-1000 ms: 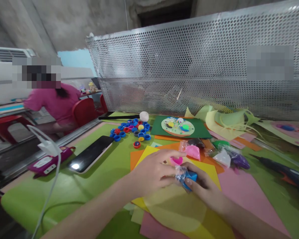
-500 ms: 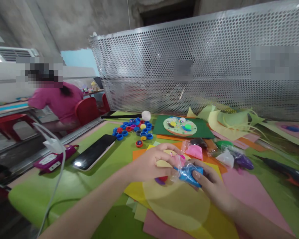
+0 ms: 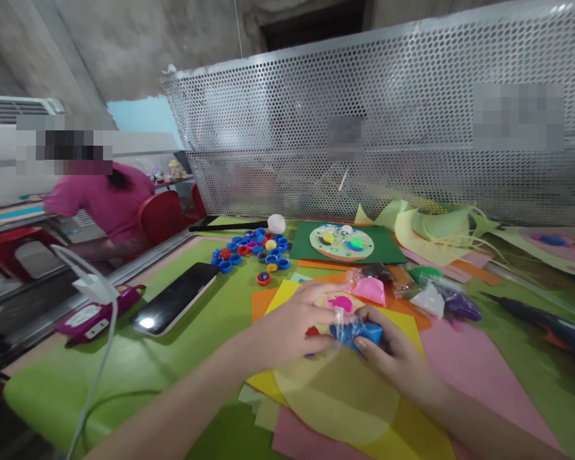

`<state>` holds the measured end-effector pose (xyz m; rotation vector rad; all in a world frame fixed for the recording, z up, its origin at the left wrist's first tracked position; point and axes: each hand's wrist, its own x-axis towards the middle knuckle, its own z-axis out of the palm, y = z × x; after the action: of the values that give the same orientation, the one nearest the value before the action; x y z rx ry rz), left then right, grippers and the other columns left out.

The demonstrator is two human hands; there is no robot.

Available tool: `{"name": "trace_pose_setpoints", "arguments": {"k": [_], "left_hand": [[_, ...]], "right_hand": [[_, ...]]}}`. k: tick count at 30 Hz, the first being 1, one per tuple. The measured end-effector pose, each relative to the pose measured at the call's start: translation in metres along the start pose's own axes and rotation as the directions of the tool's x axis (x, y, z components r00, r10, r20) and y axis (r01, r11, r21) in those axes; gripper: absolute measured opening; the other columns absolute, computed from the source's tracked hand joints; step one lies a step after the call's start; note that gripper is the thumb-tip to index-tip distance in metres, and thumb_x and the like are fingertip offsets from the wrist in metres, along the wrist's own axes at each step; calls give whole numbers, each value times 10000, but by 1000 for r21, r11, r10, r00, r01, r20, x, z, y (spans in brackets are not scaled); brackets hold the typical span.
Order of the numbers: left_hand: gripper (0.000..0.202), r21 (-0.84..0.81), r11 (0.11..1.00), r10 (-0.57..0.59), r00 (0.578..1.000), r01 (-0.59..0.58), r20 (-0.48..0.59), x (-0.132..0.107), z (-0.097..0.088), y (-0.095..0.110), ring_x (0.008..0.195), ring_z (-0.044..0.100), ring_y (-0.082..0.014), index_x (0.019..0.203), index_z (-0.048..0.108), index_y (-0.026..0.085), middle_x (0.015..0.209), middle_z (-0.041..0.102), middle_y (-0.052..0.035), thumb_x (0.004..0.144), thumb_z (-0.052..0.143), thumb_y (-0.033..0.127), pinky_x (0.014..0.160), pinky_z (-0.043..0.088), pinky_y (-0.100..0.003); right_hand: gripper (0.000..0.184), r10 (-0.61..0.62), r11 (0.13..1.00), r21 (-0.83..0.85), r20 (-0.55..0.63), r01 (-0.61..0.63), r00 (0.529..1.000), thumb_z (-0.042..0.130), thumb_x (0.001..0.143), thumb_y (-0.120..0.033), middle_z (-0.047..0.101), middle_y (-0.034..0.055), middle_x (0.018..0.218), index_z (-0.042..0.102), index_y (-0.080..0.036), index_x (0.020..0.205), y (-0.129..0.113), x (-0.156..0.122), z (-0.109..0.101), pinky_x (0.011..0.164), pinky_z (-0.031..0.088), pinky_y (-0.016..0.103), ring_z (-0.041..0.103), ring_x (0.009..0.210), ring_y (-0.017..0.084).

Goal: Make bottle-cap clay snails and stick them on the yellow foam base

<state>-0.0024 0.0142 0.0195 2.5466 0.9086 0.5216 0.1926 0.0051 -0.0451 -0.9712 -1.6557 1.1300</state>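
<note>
Between my hands is a small clear plastic packet of blue modelling clay, held over a pale yellow paper circle. My right hand is closed around the packet, thumb in front. The fingers of my left hand pinch the loose clear plastic at the packet's left end. Behind the left fingers, a bright pink piece and a red piece lie on the circle, partly hidden. Yellow sheets lie under the circle.
Bottle caps, a phone and a purple power strip with a white cable stand left. Behind are a decorated paper disc and clay packets. A glue gun lies right. A person in pink sits far left.
My left fingers have come down closer to the blue clay packet, and the packet has tilted slightly. The whole view has shifted a little, moving the scene leftward.
</note>
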Motion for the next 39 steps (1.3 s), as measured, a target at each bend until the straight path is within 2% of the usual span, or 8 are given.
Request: {"name": "trace_pose_setpoints", "arguments": {"k": [5,9,14,19,26,29,34,39], "left_hand": [[193,156,985,89,990,-72,-105,2,1,10,1267,351,-232,997,650,191,1391,369,-92,854,521,184,1021,361,-386],[96,169,984,78,991,-59,-106,2,-2,13,1280,327,-240,881,640,176,1381,372,-93,814,574,154,1014,371,-395],[38,38,999,14,1000,-15,1,0,-8,9,1282,305,-251,819,587,178,1289,423,-108,822,576,214,1000,377,-413],[95,-148,988,-23,995,37,95,-6,-26,1,1164,450,-206,920,590,217,1203,422,-70,842,545,245,974,398,-365],[129,-72,993,-104,989,96,-109,-1,-24,-11,1148,457,-203,918,659,205,1193,495,-68,796,619,217,1008,343,-388],[235,-7,998,-69,996,68,-49,0,-15,-10,1204,409,-200,1041,631,220,1251,477,-70,809,600,199,1023,336,-375],[259,76,997,-5,1000,4,5,2,-5,-5,1217,394,-195,1044,613,188,1235,506,-79,786,623,166,1016,356,-342],[267,238,953,192,981,-189,10,5,1,-2,1191,425,-231,1034,597,121,1206,552,-126,810,602,264,1012,366,-370]], "right_hand": [[270,35,999,33,-36,-34,999,539,767,-448,435,-41,586,439,-202,811,0,1,5,475,396,218,443,500,107],[264,51,998,42,-63,-48,997,541,751,-430,470,-30,624,437,-204,838,1,2,7,494,424,228,468,517,111],[236,83,996,32,-50,-81,995,601,700,-378,494,-23,632,478,-204,800,0,3,3,489,418,218,466,527,111],[318,110,993,43,-44,-108,993,623,661,-428,524,-8,666,483,-206,841,-4,5,2,498,441,232,483,537,123],[303,143,989,46,-78,-140,987,566,737,-484,488,-17,663,462,-215,832,1,0,4,496,426,226,471,558,125],[311,144,989,47,-77,-141,987,582,719,-490,506,-13,665,479,-214,819,-3,1,4,507,438,237,481,562,132],[308,126,991,54,-74,-122,989,636,649,-464,542,7,737,531,-209,787,-9,4,3,600,458,259,521,655,155],[347,139,988,72,-50,-135,989,668,602,-370,563,13,790,519,-205,868,-5,4,4,560,446,256,531,644,152]]}}
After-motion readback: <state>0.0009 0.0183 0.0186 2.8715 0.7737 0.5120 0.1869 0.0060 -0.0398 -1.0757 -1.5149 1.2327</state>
